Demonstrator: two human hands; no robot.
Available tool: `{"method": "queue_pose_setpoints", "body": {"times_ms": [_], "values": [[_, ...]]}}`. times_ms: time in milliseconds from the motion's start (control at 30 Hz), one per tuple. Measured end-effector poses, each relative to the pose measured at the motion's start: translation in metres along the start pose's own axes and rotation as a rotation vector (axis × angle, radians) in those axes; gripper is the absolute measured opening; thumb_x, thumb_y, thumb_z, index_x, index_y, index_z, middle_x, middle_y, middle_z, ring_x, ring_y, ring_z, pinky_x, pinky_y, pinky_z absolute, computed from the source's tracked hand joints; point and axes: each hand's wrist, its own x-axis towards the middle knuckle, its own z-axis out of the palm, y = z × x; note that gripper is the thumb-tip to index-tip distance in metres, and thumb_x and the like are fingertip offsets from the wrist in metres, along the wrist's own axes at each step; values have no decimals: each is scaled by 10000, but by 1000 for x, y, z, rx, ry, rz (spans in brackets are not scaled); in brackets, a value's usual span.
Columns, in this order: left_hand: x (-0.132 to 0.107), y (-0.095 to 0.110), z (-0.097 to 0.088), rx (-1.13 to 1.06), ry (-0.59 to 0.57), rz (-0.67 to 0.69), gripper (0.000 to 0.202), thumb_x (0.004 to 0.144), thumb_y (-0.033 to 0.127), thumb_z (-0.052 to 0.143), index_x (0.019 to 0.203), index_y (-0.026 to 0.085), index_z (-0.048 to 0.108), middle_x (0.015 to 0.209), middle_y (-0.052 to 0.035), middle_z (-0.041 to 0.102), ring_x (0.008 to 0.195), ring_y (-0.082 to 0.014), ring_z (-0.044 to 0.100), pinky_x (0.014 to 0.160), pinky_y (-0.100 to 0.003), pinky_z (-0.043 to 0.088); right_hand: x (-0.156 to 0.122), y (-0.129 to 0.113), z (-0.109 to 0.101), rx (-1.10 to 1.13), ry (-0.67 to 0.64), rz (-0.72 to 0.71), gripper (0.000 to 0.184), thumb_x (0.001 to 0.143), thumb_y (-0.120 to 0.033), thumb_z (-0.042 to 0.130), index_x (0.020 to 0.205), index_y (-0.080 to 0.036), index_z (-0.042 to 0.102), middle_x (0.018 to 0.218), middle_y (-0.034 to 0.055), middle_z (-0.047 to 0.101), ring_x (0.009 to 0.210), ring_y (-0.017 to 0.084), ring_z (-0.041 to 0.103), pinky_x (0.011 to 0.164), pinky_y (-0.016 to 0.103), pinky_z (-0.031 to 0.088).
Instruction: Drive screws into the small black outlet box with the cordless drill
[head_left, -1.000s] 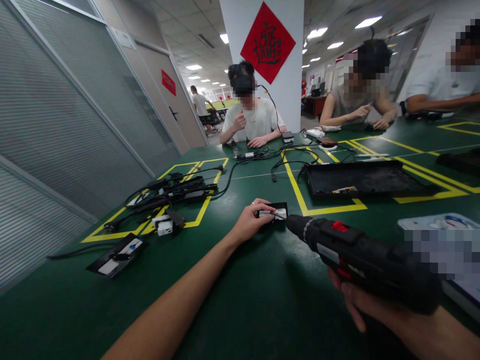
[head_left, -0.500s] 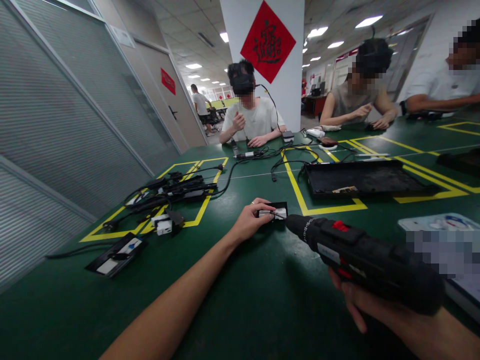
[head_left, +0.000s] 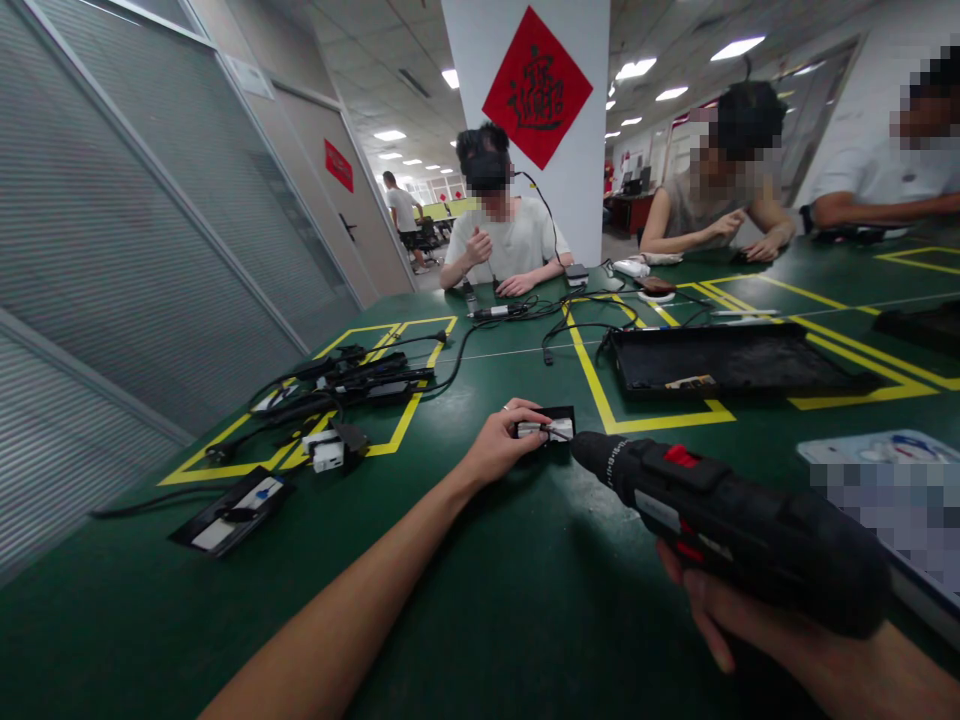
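Observation:
My right hand point(head_left: 750, 610) is wrapped round the grip of a black cordless drill point(head_left: 720, 510) with red switches. Its chuck points left, and a thin bit reaches to a small flat black part with a white piece point(head_left: 559, 430) in it. My left hand point(head_left: 504, 440) grips the left end of that part on the green table, thumb in front and fingers behind, with a ring on one finger. Just where the bit's tip touches is hidden by my thumb.
To the left lie tangled black cables with adapters point(head_left: 367, 375), a white block point(head_left: 326, 450) and a black-and-white panel point(head_left: 232, 512). A black tray point(head_left: 735, 360) stands at the right behind the drill, a pale box point(head_left: 892, 500) nearer. Other people point(head_left: 502, 230) sit across the table.
Both hands, the drill and the small part stay almost where they were. The view has tilted very slightly.

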Motion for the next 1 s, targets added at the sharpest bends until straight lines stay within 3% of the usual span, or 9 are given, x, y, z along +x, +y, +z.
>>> {"method": "queue_pose_setpoints", "body": {"times_ms": [267,1000], "values": [[0,-1,0,20,5,14,197,739,247,625,924,184,647,1079,-74,527,1028,-199,513,904,-333,401,14,29,0,2,6,-4,165,693,-342,656,722,-197,583,496,-39,601,390,114,574,437,229,470],[0,-1,-1,1,3,-13,197,729,235,634,914,172,655,1092,-79,516,1034,-204,509,903,-328,397,7,14,-3,70,-1,81,154,676,-286,673,727,-166,591,512,-22,604,464,138,608,498,245,508]]}}
